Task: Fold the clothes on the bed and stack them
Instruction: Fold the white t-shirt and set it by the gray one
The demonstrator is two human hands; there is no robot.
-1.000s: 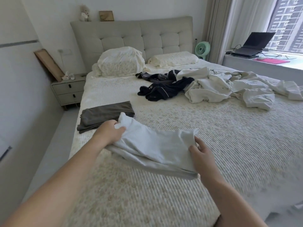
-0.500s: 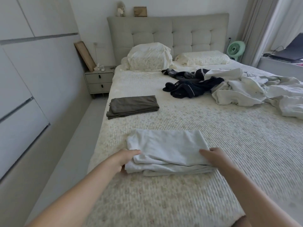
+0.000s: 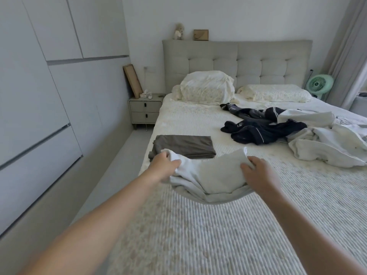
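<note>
Folded white garment (image 3: 210,175) now lifted off bed (image 3: 198,235), left hand (image 3: 162,167) and right hand (image 3: 260,175) each grip an end, grey stack (image 3: 182,144) just beyond

The folded garment (image 3: 210,175) is plain white; at its twelve o'clock lies a solid dark grey-brown one (image 3: 183,146), at two o'clock navy clothes (image 3: 262,130) with thin white piping.

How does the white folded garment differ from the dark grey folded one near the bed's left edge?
Colour: the white garment is pale, the grey garment is dark. Support: the white one is gripped at its ends by the left hand and right hand and sags in the middle; the grey one lies flat on the bed, untouched. Shape: the white one is bunched, the grey one is a neat rectangle. Both are folded.
</note>
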